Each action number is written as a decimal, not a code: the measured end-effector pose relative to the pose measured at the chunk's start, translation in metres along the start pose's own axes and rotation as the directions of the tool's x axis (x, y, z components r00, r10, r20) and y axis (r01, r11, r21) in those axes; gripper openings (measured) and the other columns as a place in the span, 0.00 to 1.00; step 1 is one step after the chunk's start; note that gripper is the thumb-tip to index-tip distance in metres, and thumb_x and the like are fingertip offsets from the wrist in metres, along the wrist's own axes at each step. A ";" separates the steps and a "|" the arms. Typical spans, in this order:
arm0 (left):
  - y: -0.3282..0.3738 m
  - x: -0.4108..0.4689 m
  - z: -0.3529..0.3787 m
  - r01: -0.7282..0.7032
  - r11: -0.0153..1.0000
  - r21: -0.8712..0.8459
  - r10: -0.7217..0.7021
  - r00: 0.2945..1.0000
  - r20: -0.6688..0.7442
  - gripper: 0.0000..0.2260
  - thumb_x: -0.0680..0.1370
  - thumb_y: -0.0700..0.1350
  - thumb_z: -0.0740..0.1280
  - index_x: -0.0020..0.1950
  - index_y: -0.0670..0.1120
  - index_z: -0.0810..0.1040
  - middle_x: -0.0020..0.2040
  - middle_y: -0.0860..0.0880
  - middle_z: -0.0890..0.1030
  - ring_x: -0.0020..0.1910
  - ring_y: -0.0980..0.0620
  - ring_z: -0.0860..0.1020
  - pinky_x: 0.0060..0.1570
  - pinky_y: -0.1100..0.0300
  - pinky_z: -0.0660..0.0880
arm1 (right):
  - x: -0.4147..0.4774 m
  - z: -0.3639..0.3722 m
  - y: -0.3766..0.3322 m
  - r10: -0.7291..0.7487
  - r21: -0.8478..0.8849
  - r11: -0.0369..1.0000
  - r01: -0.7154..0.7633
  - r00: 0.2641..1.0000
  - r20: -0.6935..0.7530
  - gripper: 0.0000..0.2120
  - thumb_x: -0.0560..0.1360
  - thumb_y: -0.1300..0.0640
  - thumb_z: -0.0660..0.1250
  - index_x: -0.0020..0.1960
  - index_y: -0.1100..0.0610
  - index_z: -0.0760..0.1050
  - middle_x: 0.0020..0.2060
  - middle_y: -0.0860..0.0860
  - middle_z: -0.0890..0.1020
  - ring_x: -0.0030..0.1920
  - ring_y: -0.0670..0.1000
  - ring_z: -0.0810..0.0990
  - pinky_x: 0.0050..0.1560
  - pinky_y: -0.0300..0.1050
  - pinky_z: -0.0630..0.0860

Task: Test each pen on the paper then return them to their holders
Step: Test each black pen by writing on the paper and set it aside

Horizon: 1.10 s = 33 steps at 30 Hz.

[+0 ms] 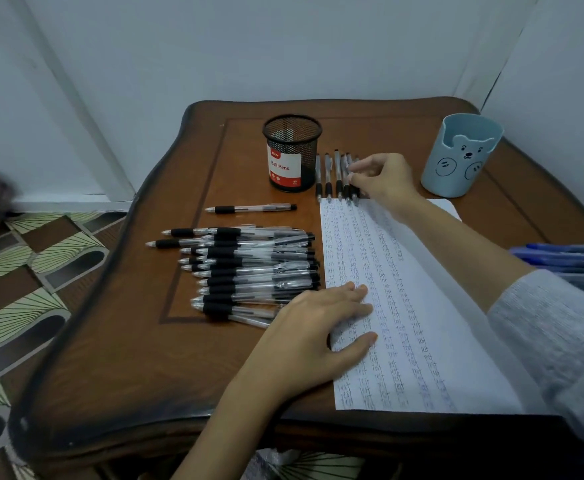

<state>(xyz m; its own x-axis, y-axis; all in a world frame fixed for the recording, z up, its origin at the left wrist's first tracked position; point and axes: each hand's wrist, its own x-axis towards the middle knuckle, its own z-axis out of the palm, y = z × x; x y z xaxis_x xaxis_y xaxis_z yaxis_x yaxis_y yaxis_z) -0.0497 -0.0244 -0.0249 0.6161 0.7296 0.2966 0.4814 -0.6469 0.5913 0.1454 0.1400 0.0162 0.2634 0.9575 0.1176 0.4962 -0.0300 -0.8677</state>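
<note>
While our left grip (318, 327) flattens the paper (422, 323), our right grip (384, 178) pinches the row's end pen (354, 194) beneath it; next, we judge, lift it clear toward the mesh holder (292, 154) leftward.

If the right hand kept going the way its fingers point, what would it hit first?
The right hand would meet the row of pens, which it seems to touch; beyond them, the mesh cup.

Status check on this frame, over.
Left hand flat on the paper. Right hand pinching the end pen of the row beside the mesh holder. Nothing blocking that holder.
</note>
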 end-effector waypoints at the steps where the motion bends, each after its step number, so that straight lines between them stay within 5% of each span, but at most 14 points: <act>1: 0.001 0.000 0.000 -0.003 1.000 0.005 0.003 1.000 0.001 0.18 0.77 0.55 0.66 0.65 0.51 0.77 0.68 0.58 0.73 0.69 0.68 0.64 0.69 0.57 0.66 | -0.006 -0.001 -0.002 -0.027 0.010 1.000 0.026 0.999 0.040 0.04 0.73 0.62 0.73 0.46 0.54 0.82 0.38 0.49 0.80 0.35 0.43 0.73 0.40 0.36 0.73; 6: 0.002 0.000 0.000 -0.008 1.000 0.021 0.008 1.000 -0.002 0.18 0.77 0.56 0.66 0.65 0.51 0.77 0.69 0.57 0.73 0.69 0.68 0.64 0.69 0.57 0.66 | -0.036 0.002 -0.011 -0.152 -0.018 0.986 0.166 0.934 0.324 0.03 0.73 0.58 0.72 0.46 0.52 0.83 0.39 0.46 0.82 0.32 0.37 0.74 0.35 0.32 0.71; 12: 0.003 0.000 0.000 -0.011 1.000 0.021 0.011 1.000 -0.003 0.19 0.77 0.56 0.65 0.66 0.51 0.77 0.69 0.57 0.72 0.70 0.68 0.63 0.69 0.57 0.65 | -0.040 0.026 -0.014 -0.232 -0.116 0.950 0.291 0.903 0.362 0.10 0.75 0.57 0.71 0.55 0.53 0.82 0.43 0.43 0.81 0.39 0.38 0.75 0.35 0.26 0.69; 17: 0.000 0.000 0.001 -0.017 1.000 0.017 0.017 1.000 -0.005 0.19 0.77 0.56 0.65 0.66 0.51 0.77 0.69 0.57 0.72 0.70 0.67 0.63 0.69 0.57 0.65 | -0.029 0.049 -0.015 -0.255 -0.247 0.901 0.357 0.896 0.364 0.15 0.76 0.52 0.70 0.62 0.52 0.79 0.43 0.49 0.82 0.44 0.44 0.78 0.47 0.40 0.75; 20: -0.001 0.000 0.002 -0.023 1.000 0.013 0.023 1.000 -0.005 0.19 0.77 0.55 0.66 0.65 0.51 0.77 0.69 0.56 0.72 0.70 0.67 0.64 0.69 0.58 0.65 | -0.026 0.054 -0.016 -0.250 -0.332 0.858 0.392 0.883 0.397 0.14 0.76 0.51 0.69 0.60 0.51 0.80 0.36 0.43 0.78 0.39 0.42 0.75 0.41 0.39 0.71; 23: -0.001 0.000 0.003 -0.023 1.000 0.003 0.023 1.000 -0.015 0.18 0.77 0.55 0.66 0.65 0.50 0.78 0.68 0.56 0.73 0.69 0.67 0.65 0.69 0.58 0.66 | -0.026 0.052 -0.014 -0.288 -0.370 0.828 0.422 0.885 0.366 0.09 0.75 0.52 0.70 0.54 0.51 0.83 0.39 0.45 0.79 0.40 0.42 0.72 0.39 0.37 0.68; 26: -0.002 0.000 0.003 -0.023 1.000 -0.006 0.023 1.000 -0.014 0.18 0.77 0.55 0.67 0.64 0.50 0.78 0.68 0.56 0.73 0.69 0.67 0.65 0.68 0.56 0.66 | -0.035 0.040 -0.017 -0.307 -0.218 0.895 0.390 0.891 0.333 0.06 0.75 0.56 0.71 0.51 0.53 0.83 0.41 0.44 0.79 0.39 0.40 0.71 0.37 0.29 0.66; 29: -0.002 0.000 0.003 -0.024 1.000 0.004 0.024 1.000 -0.009 0.18 0.77 0.56 0.66 0.65 0.51 0.78 0.68 0.57 0.73 0.69 0.67 0.65 0.68 0.56 0.67 | -0.047 0.019 -0.024 -0.270 0.086 0.963 0.257 0.935 0.229 0.03 0.76 0.58 0.69 0.49 0.52 0.81 0.40 0.46 0.79 0.38 0.42 0.73 0.36 0.31 0.71; 33: -0.001 0.001 0.003 -0.015 1.000 0.013 0.015 1.000 0.002 0.19 0.76 0.56 0.66 0.65 0.52 0.77 0.68 0.58 0.73 0.69 0.68 0.64 0.68 0.57 0.66 | -0.053 -0.013 -0.038 -0.127 0.484 0.871 0.083 0.990 0.059 0.04 0.80 0.59 0.62 0.52 0.58 0.74 0.45 0.53 0.82 0.43 0.48 0.81 0.47 0.39 0.80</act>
<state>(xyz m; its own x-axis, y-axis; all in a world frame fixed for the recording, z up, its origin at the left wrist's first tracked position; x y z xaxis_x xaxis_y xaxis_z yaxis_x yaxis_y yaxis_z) -0.0484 -0.0237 -0.0274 0.6248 0.7193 0.3037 0.4803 -0.6607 0.5769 0.1228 0.0863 0.0492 0.1487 0.9689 0.1978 0.0540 0.1918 -0.9800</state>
